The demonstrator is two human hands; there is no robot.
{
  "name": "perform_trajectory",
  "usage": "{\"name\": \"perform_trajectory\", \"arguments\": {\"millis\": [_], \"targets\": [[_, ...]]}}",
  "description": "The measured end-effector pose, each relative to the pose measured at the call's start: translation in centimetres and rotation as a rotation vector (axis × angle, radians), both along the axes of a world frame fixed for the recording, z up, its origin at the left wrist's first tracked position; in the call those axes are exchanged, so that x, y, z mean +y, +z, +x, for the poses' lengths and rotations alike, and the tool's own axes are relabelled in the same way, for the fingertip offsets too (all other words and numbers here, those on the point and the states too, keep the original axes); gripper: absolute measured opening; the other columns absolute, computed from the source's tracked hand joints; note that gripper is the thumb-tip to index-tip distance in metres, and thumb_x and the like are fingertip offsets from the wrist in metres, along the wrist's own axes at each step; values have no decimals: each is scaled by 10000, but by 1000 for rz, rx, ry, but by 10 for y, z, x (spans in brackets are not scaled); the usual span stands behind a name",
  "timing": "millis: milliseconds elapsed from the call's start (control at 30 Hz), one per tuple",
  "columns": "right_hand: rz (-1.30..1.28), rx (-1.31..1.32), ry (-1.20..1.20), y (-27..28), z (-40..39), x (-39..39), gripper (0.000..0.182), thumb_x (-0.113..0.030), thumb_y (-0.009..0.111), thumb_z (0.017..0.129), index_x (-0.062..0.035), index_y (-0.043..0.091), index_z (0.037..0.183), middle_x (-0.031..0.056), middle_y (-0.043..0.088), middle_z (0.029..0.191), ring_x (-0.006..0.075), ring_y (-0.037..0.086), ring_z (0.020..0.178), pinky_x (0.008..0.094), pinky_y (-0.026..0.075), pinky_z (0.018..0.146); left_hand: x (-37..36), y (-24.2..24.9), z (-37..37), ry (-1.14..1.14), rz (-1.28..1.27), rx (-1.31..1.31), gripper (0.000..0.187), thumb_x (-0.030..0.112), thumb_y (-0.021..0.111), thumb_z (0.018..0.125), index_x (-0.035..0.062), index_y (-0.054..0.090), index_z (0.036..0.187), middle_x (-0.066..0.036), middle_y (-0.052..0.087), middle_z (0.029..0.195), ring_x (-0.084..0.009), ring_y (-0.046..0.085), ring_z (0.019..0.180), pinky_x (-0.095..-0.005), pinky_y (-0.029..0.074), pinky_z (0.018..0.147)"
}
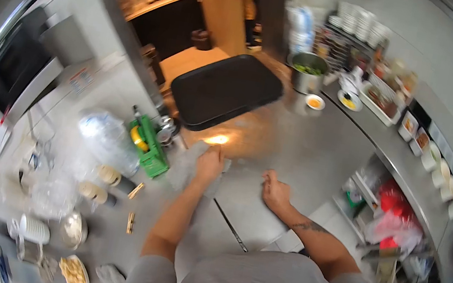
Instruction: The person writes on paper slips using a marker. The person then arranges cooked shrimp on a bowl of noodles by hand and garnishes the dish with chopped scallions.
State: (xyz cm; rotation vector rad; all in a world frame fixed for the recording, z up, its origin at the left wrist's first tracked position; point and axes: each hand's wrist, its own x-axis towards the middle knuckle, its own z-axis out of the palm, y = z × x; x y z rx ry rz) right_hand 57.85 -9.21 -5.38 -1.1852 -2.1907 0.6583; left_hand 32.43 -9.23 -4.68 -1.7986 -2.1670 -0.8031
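Note:
My left hand [209, 164] is closed on a pale grey cloth [183, 165] that lies on the steel counter, its edges spreading out on both sides of the fingers. Just beyond that hand is a black tray [226, 90], resting toward the far side of the counter. My right hand [276, 190] hovers near or over the counter to the right, with its fingers curled in and nothing visible in them. Between my forearms lies a thin black stick-like strip [230, 225]. Motion blur softens the hands and cloth.
A green holder [150, 150] and plastic bags [110, 140] stand left. Bundled wooden clips [131, 222] and a bowl of pale yellow pieces [73, 275] are nearer. At back right are a pot of greens [308, 74], a small orange-filled dish [315, 102] and several condiment containers [430, 158].

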Motion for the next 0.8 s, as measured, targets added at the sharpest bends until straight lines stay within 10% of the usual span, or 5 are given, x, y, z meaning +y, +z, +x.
{"name": "perform_trajectory", "arguments": {"millis": [333, 700, 800], "targets": [[-156, 325, -30, 4, 94, 15, 192, -284, 460, 911, -122, 524, 991, 131, 638, 837, 338, 618, 773, 428, 481, 690, -6, -34, 2, 119, -27, 236, 244, 208, 547, 833, 38, 594, 1002, -150, 633, 928, -318, 628, 777, -428, 507, 666], [444, -67, -1275, 23, 595, 23, 143, -208, 502, 853, -105, 595, 889, 161, 627, 827, 377, 604, 737, 481, 479, 652, 10, -39, 1, 299, -297, 410, 382, 291, 293, 940, 10, 504, 1089, -236, 536, 1123, -409, 563, 931, -478, 464, 737], [351, -309, -1473, 33, 716, -2, 163, -123, 509, 829, -115, 588, 972, 140, 591, 979, 344, 612, 796, 445, 496, 684, 7, -6, 91, 418, -333, 388, 294, 188, 403, 894, 0, 497, 1100, -260, 490, 1171, -415, 545, 938, -477, 457, 757]]}}
